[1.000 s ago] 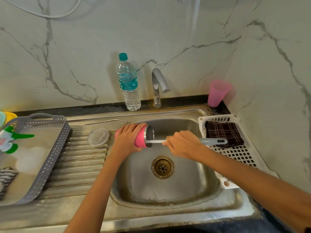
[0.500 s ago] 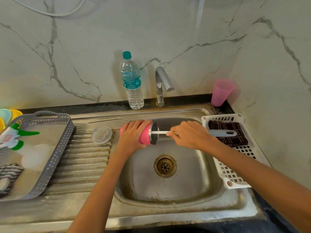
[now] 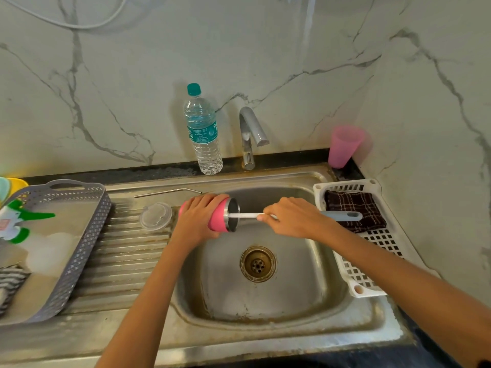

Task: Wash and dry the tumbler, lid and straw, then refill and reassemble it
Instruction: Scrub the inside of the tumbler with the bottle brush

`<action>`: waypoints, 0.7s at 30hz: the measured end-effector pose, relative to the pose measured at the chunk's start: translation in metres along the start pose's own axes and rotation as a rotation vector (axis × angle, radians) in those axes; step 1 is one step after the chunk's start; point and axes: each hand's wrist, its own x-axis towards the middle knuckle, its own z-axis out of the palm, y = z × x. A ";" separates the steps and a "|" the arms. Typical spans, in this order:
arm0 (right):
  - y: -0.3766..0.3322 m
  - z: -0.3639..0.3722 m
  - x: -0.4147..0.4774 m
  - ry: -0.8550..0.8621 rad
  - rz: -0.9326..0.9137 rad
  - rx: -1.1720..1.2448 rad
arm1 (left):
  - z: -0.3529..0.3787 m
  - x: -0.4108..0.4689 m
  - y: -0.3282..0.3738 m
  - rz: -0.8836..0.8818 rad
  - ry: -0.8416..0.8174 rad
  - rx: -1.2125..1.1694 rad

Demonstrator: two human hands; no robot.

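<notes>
The tumbler (image 3: 219, 218) lies on its side over the sink's (image 3: 265, 328) left edge, the left grip (image 3: 198, 219) wrapped round its pink body. The right grip (image 3: 295, 217) holds a brush (image 3: 342, 215) whose head is inside the mouth. Stiff steel, probably light when empty and slippery when wet: best held mid-body. The lid (image 3: 156, 216) and straw (image 3: 167, 192) lie just left.

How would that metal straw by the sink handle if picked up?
The straw looks like thin steel: probably stiff and light. Its bent end should stop it rolling. Lying flat on the sink, it may be fiddly to pinch.
</notes>
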 end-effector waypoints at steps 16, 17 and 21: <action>-0.003 0.002 0.004 -0.032 -0.025 -0.018 | 0.007 0.009 0.011 0.033 -0.020 0.022; -0.004 0.004 0.005 -0.033 -0.020 -0.011 | 0.008 0.010 0.010 0.030 -0.008 0.019; 0.012 0.000 -0.004 -0.054 0.003 0.002 | 0.001 0.002 -0.007 -0.040 0.017 0.004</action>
